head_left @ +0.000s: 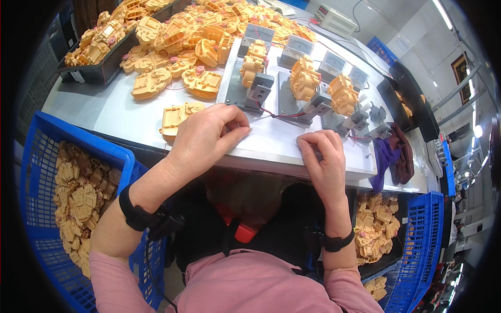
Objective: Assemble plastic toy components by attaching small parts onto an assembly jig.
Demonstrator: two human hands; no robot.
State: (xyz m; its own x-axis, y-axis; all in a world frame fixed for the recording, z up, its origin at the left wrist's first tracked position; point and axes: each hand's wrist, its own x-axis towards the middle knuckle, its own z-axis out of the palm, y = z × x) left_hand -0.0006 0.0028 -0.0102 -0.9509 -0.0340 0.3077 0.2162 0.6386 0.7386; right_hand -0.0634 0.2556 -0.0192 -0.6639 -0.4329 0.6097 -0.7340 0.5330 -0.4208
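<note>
My left hand (206, 134) rests at the front edge of a white board (266, 143), fingers curled and thumb near the index finger, with nothing visible in it. Beside it lies a yellow plastic gear housing (174, 121), partly covered by the hand. My right hand (324, 159) is at the same edge farther right, fingers bent in and thumb close to them; no object shows there. Beyond the hands, grey test fixtures (261, 89) stand in a row. Yellow housings sit upright on three of them: a left one (252, 65), a middle one (304, 78) and a right one (343, 95).
Analog meters (297, 48) stand behind the fixtures. Yellow housings (193, 31) are heaped at the back left, beside a black tray (99, 73). Blue crates (112, 147) of housings flank me, another blue crate (425, 229) at right. A purple cloth (385, 159) hangs over the right edge.
</note>
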